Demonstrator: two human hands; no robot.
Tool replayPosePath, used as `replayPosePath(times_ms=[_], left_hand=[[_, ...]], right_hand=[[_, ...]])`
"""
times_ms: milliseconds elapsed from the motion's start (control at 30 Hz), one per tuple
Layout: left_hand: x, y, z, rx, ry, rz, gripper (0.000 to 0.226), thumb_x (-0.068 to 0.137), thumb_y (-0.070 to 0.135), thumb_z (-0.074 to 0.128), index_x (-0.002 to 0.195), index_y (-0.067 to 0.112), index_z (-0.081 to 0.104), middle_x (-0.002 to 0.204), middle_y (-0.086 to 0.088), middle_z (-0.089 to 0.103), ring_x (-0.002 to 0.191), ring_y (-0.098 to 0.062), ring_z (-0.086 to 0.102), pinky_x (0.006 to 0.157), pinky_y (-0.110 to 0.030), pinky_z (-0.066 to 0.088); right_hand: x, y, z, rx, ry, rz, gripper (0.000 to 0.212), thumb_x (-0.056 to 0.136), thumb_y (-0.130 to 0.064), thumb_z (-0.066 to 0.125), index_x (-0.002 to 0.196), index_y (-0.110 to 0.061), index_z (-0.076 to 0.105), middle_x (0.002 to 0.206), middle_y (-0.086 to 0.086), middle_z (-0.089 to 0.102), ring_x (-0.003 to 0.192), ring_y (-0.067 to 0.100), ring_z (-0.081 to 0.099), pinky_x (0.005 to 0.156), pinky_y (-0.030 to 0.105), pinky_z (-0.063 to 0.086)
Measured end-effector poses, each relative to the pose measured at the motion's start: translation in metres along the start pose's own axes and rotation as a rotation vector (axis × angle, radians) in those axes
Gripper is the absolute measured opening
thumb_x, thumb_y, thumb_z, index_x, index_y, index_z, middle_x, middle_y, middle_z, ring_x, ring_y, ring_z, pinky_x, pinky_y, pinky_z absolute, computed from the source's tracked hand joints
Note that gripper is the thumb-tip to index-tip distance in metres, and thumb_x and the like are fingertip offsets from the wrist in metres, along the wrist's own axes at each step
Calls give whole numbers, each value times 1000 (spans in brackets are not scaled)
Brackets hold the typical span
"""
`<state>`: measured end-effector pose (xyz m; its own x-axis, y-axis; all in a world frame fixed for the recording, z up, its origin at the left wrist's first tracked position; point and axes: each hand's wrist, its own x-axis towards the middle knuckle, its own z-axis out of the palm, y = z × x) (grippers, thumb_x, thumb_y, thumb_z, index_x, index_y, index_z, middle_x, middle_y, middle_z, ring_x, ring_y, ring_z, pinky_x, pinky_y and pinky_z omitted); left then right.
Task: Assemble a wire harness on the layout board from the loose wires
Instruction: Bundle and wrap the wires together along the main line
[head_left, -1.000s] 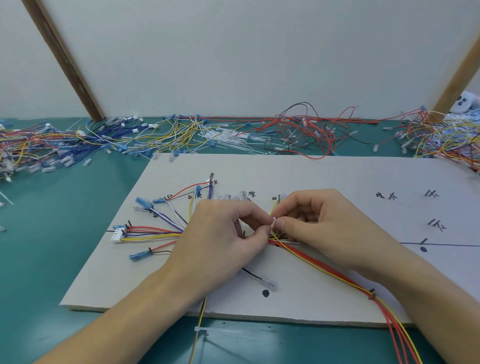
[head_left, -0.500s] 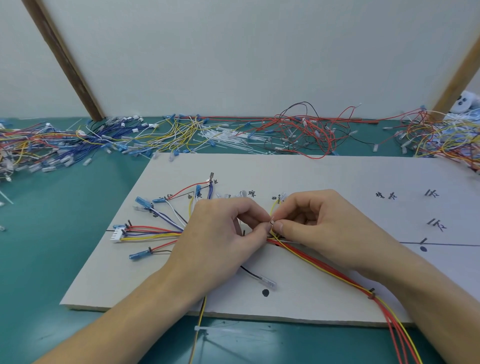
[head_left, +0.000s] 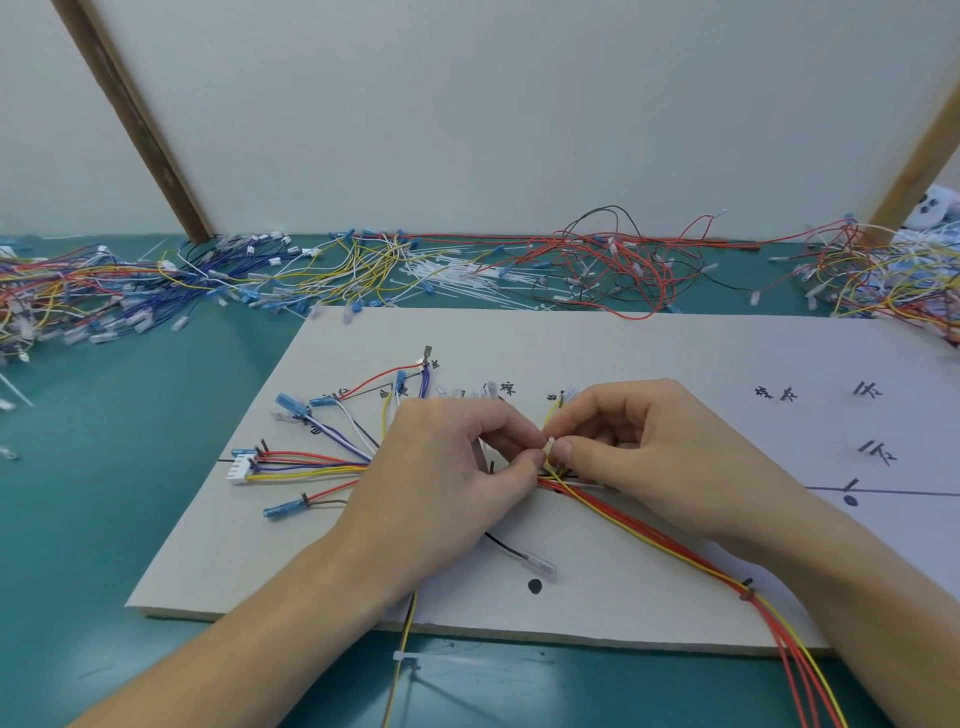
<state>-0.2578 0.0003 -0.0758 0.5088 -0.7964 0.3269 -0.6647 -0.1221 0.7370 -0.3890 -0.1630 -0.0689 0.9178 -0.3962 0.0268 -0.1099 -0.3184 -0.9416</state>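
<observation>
Nearest the camera, off the front edge of the layout board (head_left: 649, 343), a white cable tie (head_left: 415, 660) lay on the green table (head_left: 104, 571), and a red and yellow wire bundle (head_left: 675, 551) ran off the board's near right corner. On the board, a black wire with a clear terminal (head_left: 537, 564) lay beside a black dot.

At mid-board the left hand (head_left: 441, 478) and the right hand (head_left: 639, 452) were brought together, fingertips touching. A small white piece (head_left: 549, 442), likely a tie head or connector though too small to be told, was pinched between the thumbs and forefingers of both hands, just above where the bundle was gathered. To the left, wires were fanned out to blue terminals and a white multi-pin connector (head_left: 240, 470).

The wires were judged light and limp, easily kinked and apt to spring out of line when released; their insulation was probably slick. Hold was best taken at the bundle itself close to the binding point, not at the terminals, whose crimps could be strained by a pull.

Farther back, loose wires (head_left: 363, 265) and white ties were heaped along the wall (head_left: 519, 104).
</observation>
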Motion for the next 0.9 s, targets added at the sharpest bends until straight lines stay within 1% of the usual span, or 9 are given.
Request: replayPosePath(times_ms=[100, 333, 433, 533, 633, 700, 800, 900], left_hand=[[-1, 0, 0, 0, 1, 7, 9, 84, 22, 79, 84, 31, 79, 68, 26, 69, 42, -3, 46, 48, -7, 31], [-1, 1, 0, 1, -1, 17, 11, 84, 20, 80, 85, 31, 80, 65, 28, 66, 42, -2, 45, 48, -6, 31], [-1, 2, 0, 14, -6, 37, 13, 84, 18, 80, 86, 31, 80, 62, 31, 63, 43, -3, 44, 49, -6, 31], [-1, 3, -1, 33, -18, 64, 15, 84, 18, 80, 87, 32, 80, 64, 32, 63, 44, -5, 45, 50, -7, 31], [-1, 3, -2, 37, -22, 77, 15, 83, 19, 79, 87, 33, 80, 67, 30, 65, 45, -6, 46, 50, -7, 30], [-1, 3, -2, 37, -23, 78, 14, 83, 20, 79, 87, 34, 80, 71, 27, 67, 46, -7, 47, 50, -7, 30], [-2, 3, -2, 35, -23, 84, 13, 84, 21, 78, 88, 34, 80, 75, 24, 70, 47, -8, 48, 51, -8, 31], [-2, 3, -2, 22, -19, 90, 12, 84, 22, 77, 88, 34, 79, 74, 25, 69, 46, -8, 47, 50, -8, 30]], right_hand=[[1, 0, 0, -7, -6, 1, 15, 91, -10, 75, 88, -24, 78, 78, 0, 77, 69, 10, 65, 68, 28, 54], [1, 1, -1, -16, -5, -11, 14, 91, -9, 74, 87, -21, 78, 77, -1, 76, 67, 9, 63, 65, 22, 52], [0, 1, -1, -21, -7, -20, 14, 93, -7, 73, 88, -20, 77, 79, 1, 76, 68, 10, 63, 66, 25, 52], [0, 2, 0, -43, -9, -25, 15, 94, -8, 70, 90, -21, 76, 80, 0, 75, 69, 11, 62, 68, 30, 51], [0, 3, 1, -56, 7, -23, 15, 95, -8, 69, 90, -21, 75, 79, 0, 75, 67, 11, 61, 68, 33, 51], [0, 3, 1, -62, 16, -20, 14, 94, -9, 69, 90, -21, 75, 79, 1, 74, 66, 11, 60, 67, 32, 50], [0, 4, 1, -64, 17, -18, 13, 94, -9, 70, 90, -20, 76, 77, -1, 74, 65, 9, 60, 65, 27, 50], [0, 4, 0, -66, 13, -19, 12, 94, -9, 71, 91, -19, 76, 78, -1, 74, 65, 7, 61, 64, 24, 50]])
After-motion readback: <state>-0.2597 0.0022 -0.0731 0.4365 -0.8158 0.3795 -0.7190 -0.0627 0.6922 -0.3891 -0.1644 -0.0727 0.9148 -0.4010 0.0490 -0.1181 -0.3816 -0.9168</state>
